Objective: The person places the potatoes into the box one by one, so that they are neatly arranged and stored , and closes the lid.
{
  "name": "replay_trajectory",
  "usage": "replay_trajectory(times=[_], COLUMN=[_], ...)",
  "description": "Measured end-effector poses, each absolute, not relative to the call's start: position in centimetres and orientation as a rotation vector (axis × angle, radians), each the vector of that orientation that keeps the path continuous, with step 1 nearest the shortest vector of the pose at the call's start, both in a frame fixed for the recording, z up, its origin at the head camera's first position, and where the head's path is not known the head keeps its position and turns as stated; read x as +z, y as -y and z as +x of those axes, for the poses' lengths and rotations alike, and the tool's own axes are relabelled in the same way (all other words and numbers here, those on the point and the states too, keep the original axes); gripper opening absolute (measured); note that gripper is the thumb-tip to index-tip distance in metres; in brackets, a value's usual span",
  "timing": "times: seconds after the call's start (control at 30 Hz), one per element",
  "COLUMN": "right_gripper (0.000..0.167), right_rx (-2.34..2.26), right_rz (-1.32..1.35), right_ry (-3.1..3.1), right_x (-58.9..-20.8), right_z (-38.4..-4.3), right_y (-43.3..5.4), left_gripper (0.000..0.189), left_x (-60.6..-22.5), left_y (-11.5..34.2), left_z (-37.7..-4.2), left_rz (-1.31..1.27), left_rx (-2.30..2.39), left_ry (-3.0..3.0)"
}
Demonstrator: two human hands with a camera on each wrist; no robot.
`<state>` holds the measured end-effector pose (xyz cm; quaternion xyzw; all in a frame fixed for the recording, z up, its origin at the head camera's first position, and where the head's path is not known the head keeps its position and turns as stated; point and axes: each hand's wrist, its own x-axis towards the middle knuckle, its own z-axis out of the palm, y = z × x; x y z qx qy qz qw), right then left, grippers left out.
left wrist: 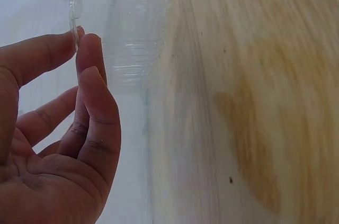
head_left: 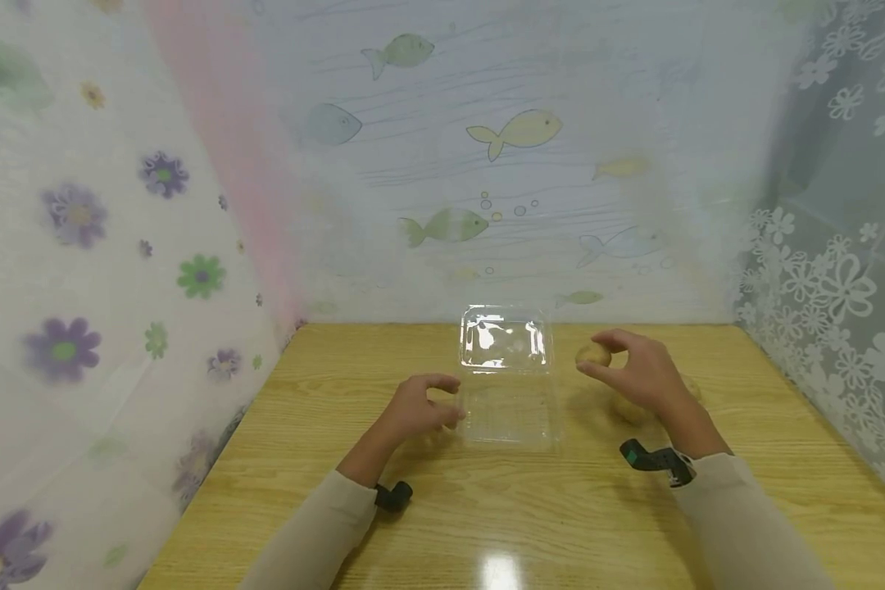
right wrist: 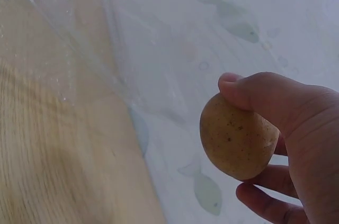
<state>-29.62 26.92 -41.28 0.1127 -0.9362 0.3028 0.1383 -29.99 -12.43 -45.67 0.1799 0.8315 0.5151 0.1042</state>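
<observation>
The left hand [head_left: 416, 406] sits at the 9 o'clock side of the clear box [head_left: 507, 410], thumb and fingers curled to its edge; the left wrist view shows their tips holding the rim. The box lies on the counter [head_left: 428, 508] with its hollow bare, and its lid [head_left: 505, 338] stands back at 12 o'clock, tipped away.

To the right, the potato [head_left: 593, 356] is pinched between the thumb and fingers of the right hand [head_left: 637, 373], seemingly above the counter. It is near round; in the right wrist view its slightly longer axis runs from about 11 to 5 o'clock. From this potato the box's open half lies at 8 o'clock, near but apart, and the lid at about 9. The left hand is the nearer to the box, touching it.

Farthest right, more potatoes [head_left: 630, 412] rest at 4 to 5 o'clock from the held one, partly hidden; I cannot tell how many.
</observation>
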Motion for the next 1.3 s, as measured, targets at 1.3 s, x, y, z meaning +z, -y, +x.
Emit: replay_trajectory(times=[1.3], right_gripper=[0.06], right_rx=[0.97], right_rz=[0.445], right_ry=[2.611], right_x=[-40.0], right_z=[-27.8], right_y=[-23.8], left_gripper=[0.066], left_x=[-45.8], left_y=[12.6], left_z=[-28.3], left_rz=[0.534], left_rx=[1.51], left_ry=[-2.383])
